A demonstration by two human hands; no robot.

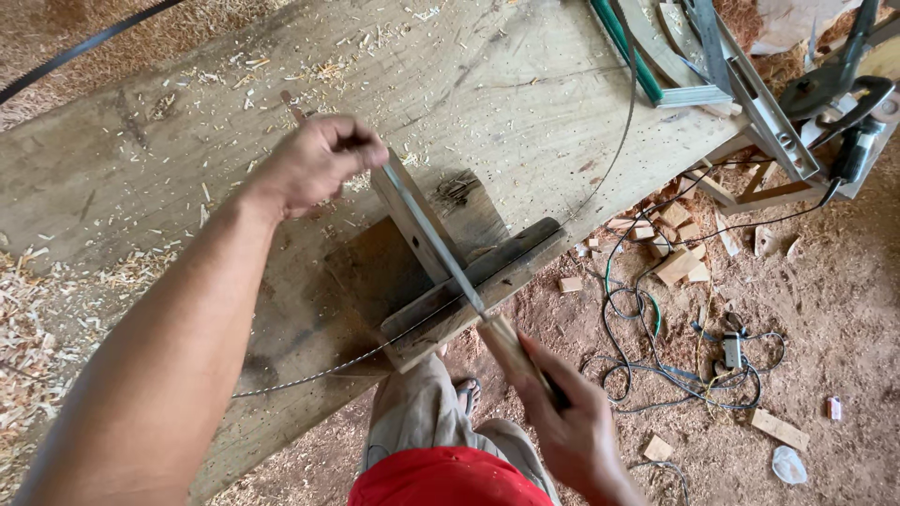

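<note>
Left hand [314, 164] pinching far tip of a long file [433, 239]; right hand [567, 426] clenched around its wooden handle [511, 349]. File laid across wooden clamp blocks [469, 286] gripping bandsaw blade [309, 375] at edge of plank workbench [187, 141]. Cables [656, 365] and offcuts [677, 262] on dirt floor beyond.

Tangled cables [656, 361] sprawl on the dirt floor [825, 309], offcuts [677, 262] scattered beside, shavings [28, 319] heaped left.

The counter [525, 103] was rough, matt wood (strewn with pale shavings); the file [433, 234] was dull grey metal with a smooth wooden handle [514, 351]
</note>
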